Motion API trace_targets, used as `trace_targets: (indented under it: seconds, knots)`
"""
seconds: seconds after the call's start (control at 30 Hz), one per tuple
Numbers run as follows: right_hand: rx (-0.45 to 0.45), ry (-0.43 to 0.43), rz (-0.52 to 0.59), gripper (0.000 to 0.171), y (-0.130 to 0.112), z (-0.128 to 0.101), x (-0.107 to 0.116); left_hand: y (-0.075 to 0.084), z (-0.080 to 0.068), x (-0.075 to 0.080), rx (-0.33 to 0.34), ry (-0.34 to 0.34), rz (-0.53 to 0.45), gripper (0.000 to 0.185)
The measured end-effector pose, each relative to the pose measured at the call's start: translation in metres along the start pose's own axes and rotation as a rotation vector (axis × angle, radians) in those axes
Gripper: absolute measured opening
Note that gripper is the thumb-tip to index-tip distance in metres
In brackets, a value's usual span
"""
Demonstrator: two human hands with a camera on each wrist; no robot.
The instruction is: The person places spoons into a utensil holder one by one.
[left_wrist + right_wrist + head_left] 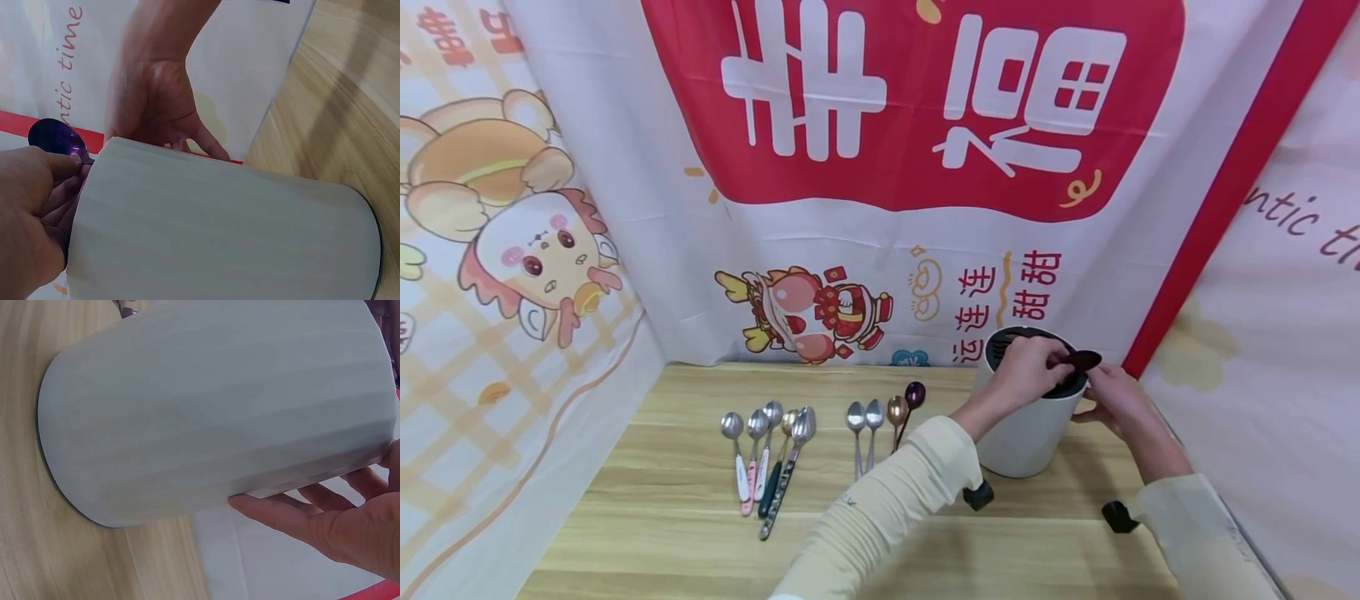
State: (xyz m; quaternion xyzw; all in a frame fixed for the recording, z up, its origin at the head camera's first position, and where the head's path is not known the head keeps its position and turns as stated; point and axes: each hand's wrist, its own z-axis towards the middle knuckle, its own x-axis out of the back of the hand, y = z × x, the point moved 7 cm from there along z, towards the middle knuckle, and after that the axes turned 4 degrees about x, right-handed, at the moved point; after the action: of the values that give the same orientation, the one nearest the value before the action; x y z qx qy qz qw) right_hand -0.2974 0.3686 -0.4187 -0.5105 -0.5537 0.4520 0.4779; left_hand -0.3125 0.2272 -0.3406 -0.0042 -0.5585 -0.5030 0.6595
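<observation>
Purple spoon point(1081, 361) sitting at the rim of the white holder point(1028, 433), pinched in the left hand point(1028, 372), grip clenched around its neck. Right hand point(1116, 398) steadying the holder's far side, fingers relaxed against the wall. Lying on the counter point(700, 533): nine spoons point(775, 454). Reading "ntic t" on the backdrop point(1292, 218).

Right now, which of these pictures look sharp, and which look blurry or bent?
Head view: evenly lit and sharp, spoons crisp, but the wide lens curves the wooden table. Left wrist view: holder fills the frame, soft; purple spoon shows glare. Right wrist view: holder's wall blurred, fingers soft.
</observation>
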Motion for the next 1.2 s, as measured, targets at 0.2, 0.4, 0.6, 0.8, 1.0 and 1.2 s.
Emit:
trace_targets:
  seconds: [0.2,0.4,0.6,0.8,1.0,1.2]
  knots:
    - [0.002,0.007,0.000,0.029,-0.001,0.000,-0.002,-0.003,-0.001,0.000,0.023,-0.016,-0.009,0.012]
    - [-0.008,0.035,-0.013,0.030,0.000,0.001,0.001,-0.005,-0.004,0.003,0.033,-0.032,-0.028,0.014]
    - [-0.011,0.049,-0.009,0.025,0.001,0.001,0.001,-0.007,-0.013,0.021,0.020,0.013,-0.054,0.013]
    - [-0.006,0.057,0.007,0.025,0.001,0.001,0.001,-0.018,-0.026,0.044,0.036,0.043,-0.115,0.016]
    - [-0.009,0.059,0.022,0.022,0.001,0.002,0.000,-0.041,-0.039,0.071,0.065,0.090,-0.176,0.017]
    - [-0.005,0.044,0.020,0.021,0.002,0.001,0.000,-0.066,-0.053,0.089,0.116,0.123,-0.187,0.016]
